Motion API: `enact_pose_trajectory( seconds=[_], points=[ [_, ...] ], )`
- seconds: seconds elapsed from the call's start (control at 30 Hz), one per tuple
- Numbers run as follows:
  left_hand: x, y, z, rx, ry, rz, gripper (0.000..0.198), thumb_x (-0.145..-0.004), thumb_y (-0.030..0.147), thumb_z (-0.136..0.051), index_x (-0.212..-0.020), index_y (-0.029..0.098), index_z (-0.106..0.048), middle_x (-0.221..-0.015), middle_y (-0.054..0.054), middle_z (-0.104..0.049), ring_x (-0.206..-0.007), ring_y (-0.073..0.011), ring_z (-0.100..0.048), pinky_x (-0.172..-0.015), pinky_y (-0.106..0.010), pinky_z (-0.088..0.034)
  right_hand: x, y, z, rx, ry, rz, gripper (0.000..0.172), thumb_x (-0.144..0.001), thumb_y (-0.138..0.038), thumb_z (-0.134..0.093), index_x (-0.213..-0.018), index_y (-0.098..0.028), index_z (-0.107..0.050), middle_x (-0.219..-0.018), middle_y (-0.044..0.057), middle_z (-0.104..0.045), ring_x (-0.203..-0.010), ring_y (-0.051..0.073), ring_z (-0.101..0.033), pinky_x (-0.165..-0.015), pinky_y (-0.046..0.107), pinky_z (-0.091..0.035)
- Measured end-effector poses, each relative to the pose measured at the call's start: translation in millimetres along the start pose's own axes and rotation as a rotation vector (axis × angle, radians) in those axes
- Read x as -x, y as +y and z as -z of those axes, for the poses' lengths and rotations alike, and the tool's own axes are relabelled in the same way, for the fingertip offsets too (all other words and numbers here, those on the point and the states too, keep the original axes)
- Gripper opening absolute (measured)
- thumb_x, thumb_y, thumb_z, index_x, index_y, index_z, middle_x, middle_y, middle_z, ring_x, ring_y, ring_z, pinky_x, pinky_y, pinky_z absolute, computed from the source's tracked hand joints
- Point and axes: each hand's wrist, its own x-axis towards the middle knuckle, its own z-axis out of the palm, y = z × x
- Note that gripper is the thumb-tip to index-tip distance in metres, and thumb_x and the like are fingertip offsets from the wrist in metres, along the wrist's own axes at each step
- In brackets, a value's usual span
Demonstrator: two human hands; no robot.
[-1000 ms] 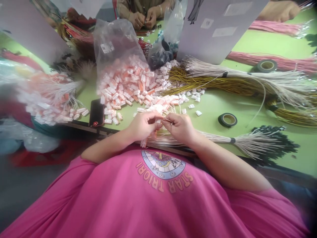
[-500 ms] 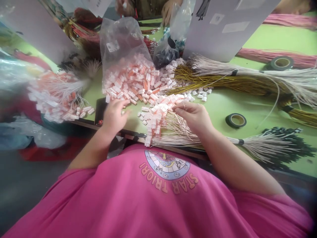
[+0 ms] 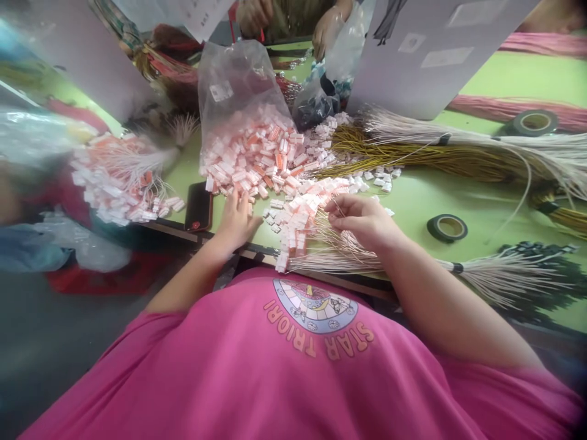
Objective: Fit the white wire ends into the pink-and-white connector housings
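Observation:
My left hand (image 3: 236, 219) lies on the green table with its fingers stretched out, fingertips touching the near edge of a pile of small white and orange plastic connectors (image 3: 261, 153). My right hand (image 3: 362, 219) rests on a bundle of thin pale wires (image 3: 348, 260), fingers pinched on a wire end beside the connectors fitted to that bundle (image 3: 300, 211). The pile spills out of a clear plastic bag (image 3: 238, 85).
A dark phone (image 3: 199, 206) lies left of my left hand. Black tape rolls (image 3: 447, 227) (image 3: 532, 122) sit to the right. Yellow-brown and white wire bundles (image 3: 435, 153) cross the table, pink ones (image 3: 518, 110) behind. Finished harnesses (image 3: 119, 177) are heaped left. Another person's hands (image 3: 328, 27) work opposite.
My hands separated from in front of my chest. The left reached forward to the connector pile and has flattened there; the right went forward onto the wire bundle.

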Motion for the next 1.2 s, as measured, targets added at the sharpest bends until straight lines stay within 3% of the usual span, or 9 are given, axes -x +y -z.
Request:
enact_pose_trajectory(
  seconds=[0.13,0.27,0.5,0.67,0.73,0.87,0.93,1.03,1.2],
  points=[
    [-6,2,1.3,0.034,0.066,-0.083,0.08,-0.078,0.064,-0.056,-0.135,0.011,-0.039,-0.149,-0.025,-0.024,-0.138,-0.0379,-0.025,-0.111,-0.052,-0.025,-1,-1,2,0.094,0.018,0.028,0.007,-0.069,-0.021,-0.067,-0.07,-0.015,-0.064,-0.06,0.001,-0.063,-0.056,0.012,-0.056,-0.058,0.028,-0.044],
    [-5,3,10.7,-0.062,0.139,-0.079,0.07,-0.073,0.066,-0.061,-0.124,0.018,-0.055,-0.143,-0.018,-0.036,-0.132,-0.0362,-0.034,-0.109,-0.048,-0.027,-1,-2,1,0.14,0.046,0.05,0.013,-0.068,-0.028,-0.071,-0.069,-0.016,-0.066,-0.062,0.001,-0.064,-0.058,0.011,-0.057,-0.059,0.028,-0.044],
    [-11,7,9.5,-0.14,0.087,-0.109,0.026,-0.084,0.035,-0.058,-0.1,0.018,-0.069,-0.108,-0.01,-0.065,-0.11,-0.0304,-0.052,-0.099,-0.044,-0.037,1,-5,-4,0.245,0.054,0.02,0.016,-0.072,-0.028,-0.067,-0.062,-0.016,-0.065,-0.058,0.001,-0.062,-0.054,0.01,-0.053,-0.055,0.027,-0.04],
    [-13,10,7.4,-0.188,0.139,-0.147,0.024,-0.087,0.02,-0.048,-0.097,0.022,-0.07,-0.099,-0.007,-0.07,-0.122,-0.0323,-0.045,-0.107,-0.058,-0.02,2,-6,-9,0.266,0.083,0.021,0.013,-0.071,-0.025,-0.064,-0.062,-0.016,-0.062,-0.057,0.0,-0.061,-0.055,0.01,-0.053,-0.054,0.027,-0.04],
    [-14,14,11.1,-0.155,0.159,-0.139,0.025,-0.086,0.018,-0.048,-0.096,0.023,-0.071,-0.098,-0.007,-0.07,-0.12,-0.0321,-0.046,-0.107,-0.059,-0.021,2,-6,-11,0.295,0.102,0.049,0.012,-0.071,-0.024,-0.063,-0.062,-0.016,-0.061,-0.056,-0.002,-0.057,-0.054,0.009,-0.049,-0.052,0.026,-0.038],
    [-14,37,28.1,0.203,0.152,-0.069,0.028,-0.083,0.02,-0.054,-0.106,0.021,-0.069,-0.105,-0.008,-0.064,-0.107,-0.026,-0.054,-0.095,-0.046,-0.042,4,-6,-16,0.337,0.128,0.089,0.011,-0.071,-0.023,-0.061,-0.062,-0.016,-0.059,-0.054,-0.004,-0.05,-0.052,0.007,-0.043,-0.05,0.024,-0.034],
    [-12,57,37.0,0.584,0.028,-0.014,0.032,-0.081,0.023,-0.057,-0.112,0.021,-0.066,-0.104,-0.007,-0.062,-0.093,-0.0203,-0.059,-0.082,-0.038,-0.051,5,-6,-19,0.343,0.132,0.094,0.011,-0.071,-0.024,-0.061,-0.063,-0.016,-0.059,-0.055,-0.004,-0.05,-0.053,0.008,-0.042,-0.05,0.025,-0.033],
    [-10,88,43.3,1.1,-0.292,0.113,0.033,-0.074,0.021,-0.065,-0.107,0.017,-0.064,-0.091,-0.004,-0.063,-0.071,-0.0131,-0.06,-0.063,-0.028,-0.054,8,-8,-21,0.375,0.155,0.119,0.012,-0.07,-0.025,-0.06,-0.064,-0.015,-0.061,-0.057,-0.002,-0.052,-0.055,0.009,-0.044,-0.052,0.025,-0.034],
    [-14,119,40.1,1.325,-0.44,0.205,0.028,-0.072,0.018,-0.072,-0.097,0.014,-0.059,-0.086,-0.003,-0.064,-0.073,-0.0114,-0.064,-0.066,-0.024,-0.055,14,-10,-23,0.449,0.185,0.189,0.01,-0.069,-0.02,-0.057,-0.063,-0.015,-0.062,-0.058,-0.002,-0.056,-0.056,0.009,-0.046,-0.052,0.024,-0.035]
  ],
)
